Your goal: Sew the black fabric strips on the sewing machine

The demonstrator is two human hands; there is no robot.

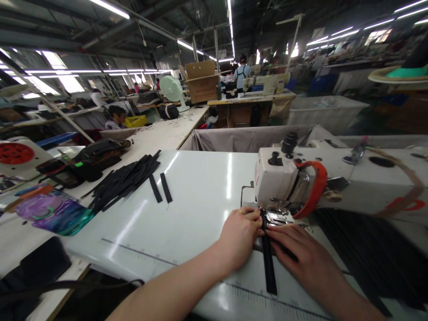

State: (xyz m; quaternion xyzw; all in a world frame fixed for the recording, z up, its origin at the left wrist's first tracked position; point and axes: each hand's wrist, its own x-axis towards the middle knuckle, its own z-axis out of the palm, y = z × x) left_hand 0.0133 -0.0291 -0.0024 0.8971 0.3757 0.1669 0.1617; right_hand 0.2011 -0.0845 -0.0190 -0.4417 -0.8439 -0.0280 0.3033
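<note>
A narrow black fabric strip (269,267) runs lengthwise under the needle area of a white sewing machine (277,171), its near end lying on the pale table. My left hand (241,232) presses on the strip's left side near the presser foot, fingers curled together around its edge. From the right, my right hand (297,245) has its fingertips on the strip's other edge, close to the metal plate (279,217). The fingers of this hand are drawn together, and another dark piece shows beneath them. The needle tip is hidden.
Two short black strips (161,188) lie left on the table, beside a heap of black strips (129,180). A shiny purple-teal pouch (55,211) rests farther left. Dark strips (374,254) are piled at right. A fan (172,89) and cardboard box (202,82) stand behind.
</note>
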